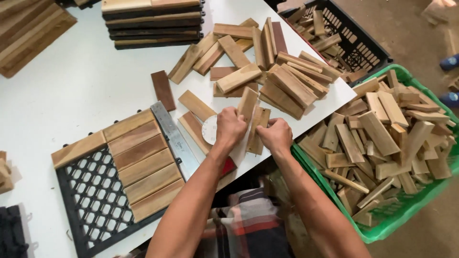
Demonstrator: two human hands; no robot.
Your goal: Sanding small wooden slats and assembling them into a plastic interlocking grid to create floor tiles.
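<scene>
My left hand [230,127] grips a short wooden slat [248,102] near the table's right edge. Close beside it, my right hand [276,135] holds another short wooden slat [258,123], so both pieces stand together between the fists. A loose heap of wooden slats [267,67] lies just beyond my hands. To the left sits a black plastic grid base [93,200] with several slats [141,162] laid across it. A metal ruler [174,138] lies along the right side of that tile.
A green crate [406,212] full of wood offcuts stands at the right. A black crate [356,45] with more pieces sits behind it. Finished tiles are stacked [153,21] at the back. A round white disc [210,130] lies by my left hand.
</scene>
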